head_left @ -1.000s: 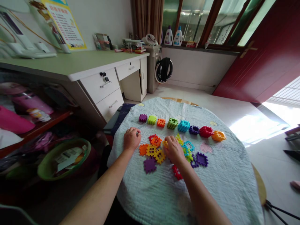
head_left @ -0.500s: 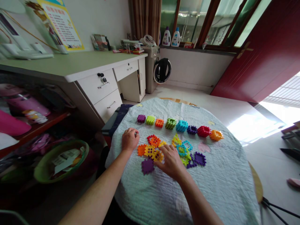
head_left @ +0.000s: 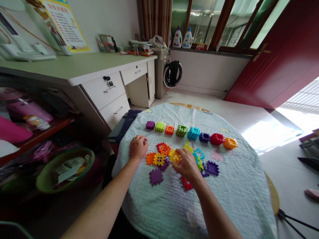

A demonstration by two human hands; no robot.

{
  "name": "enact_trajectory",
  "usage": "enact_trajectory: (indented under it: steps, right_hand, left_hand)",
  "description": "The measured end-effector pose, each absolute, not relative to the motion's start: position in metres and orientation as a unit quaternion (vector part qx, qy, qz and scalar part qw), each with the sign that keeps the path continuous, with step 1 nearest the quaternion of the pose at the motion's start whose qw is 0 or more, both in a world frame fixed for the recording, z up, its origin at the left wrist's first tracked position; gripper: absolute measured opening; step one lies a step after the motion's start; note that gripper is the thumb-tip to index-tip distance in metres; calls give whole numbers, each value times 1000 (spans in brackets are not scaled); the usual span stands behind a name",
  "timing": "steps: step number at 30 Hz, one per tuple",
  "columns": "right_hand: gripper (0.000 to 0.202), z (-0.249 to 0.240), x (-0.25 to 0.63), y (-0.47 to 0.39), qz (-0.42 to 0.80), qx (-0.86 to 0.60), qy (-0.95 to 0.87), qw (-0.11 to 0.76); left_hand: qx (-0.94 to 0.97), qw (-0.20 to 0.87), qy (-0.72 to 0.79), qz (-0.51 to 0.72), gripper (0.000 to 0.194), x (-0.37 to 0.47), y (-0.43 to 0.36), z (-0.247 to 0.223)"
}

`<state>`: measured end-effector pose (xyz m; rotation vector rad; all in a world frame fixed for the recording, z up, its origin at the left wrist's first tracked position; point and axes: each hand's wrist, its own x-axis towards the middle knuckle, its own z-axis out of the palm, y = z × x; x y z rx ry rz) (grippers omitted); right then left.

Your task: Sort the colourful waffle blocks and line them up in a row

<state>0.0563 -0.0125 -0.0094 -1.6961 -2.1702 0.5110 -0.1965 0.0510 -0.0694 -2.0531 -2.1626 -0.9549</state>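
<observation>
My left hand [head_left: 139, 147] rests on the cloth with its fingers curled, left of the loose plastic pieces; what it may hold is too small to name. My right hand [head_left: 184, 162] has its fingertips at a yellow piece [head_left: 175, 156], pinching its right side. Nearby lie an orange piece [head_left: 150, 158], a yellow-orange window piece [head_left: 159, 159], a purple square [head_left: 156, 177] and a dark purple frame [head_left: 212, 168]. A red piece [head_left: 186, 183] shows partly beneath my right wrist. Light blue and lime pieces are partly covered by my right hand.
Behind the loose pieces runs a row of coloured stacks, from a purple one [head_left: 150, 125] to an orange one [head_left: 230, 143]. A pale cloth [head_left: 231, 199] covers the round table. A desk [head_left: 99, 66] stands at the left, with a green basket [head_left: 42, 186] on the lower left.
My right hand has moved right and slightly up with a yellow piece. A purple piece near the yellow-orange window piece and a red piece under my wrist now show. My left hand stays put.
</observation>
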Motion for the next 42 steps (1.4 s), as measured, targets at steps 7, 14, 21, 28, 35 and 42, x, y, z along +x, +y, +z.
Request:
enact_trajectory:
  steps: [7, 14, 21, 28, 35, 42]
  right_hand:
    - [29, -19, 41, 8, 110, -628, -766, 81]
    - [24, -21, 34, 5, 104, -645, -753, 79]
    - [43, -14, 35, 8, 134, -634, -752, 123]
    - [56, -13, 101, 10, 149, -617, -740, 223]
    - [57, -32, 205, 32, 85, -685, -704, 167]
    - [52, -47, 228, 36, 115, -676, -719, 110]
  left_hand:
    - [-654, 4, -692, -306, 13, -197, 51, -69]
    - [-652, 2, -695, -302, 14, -195, 50, -67]
    - [-652, -1, -695, -302, 13, -196, 50, -68]
    - [-656, 0, -691, -302, 14, -198, 52, -70]
    - [-661, 14, -691, -292, 14, -199, 53, -71]
    - [-670, 26, -682, -293, 14, -201, 54, -73]
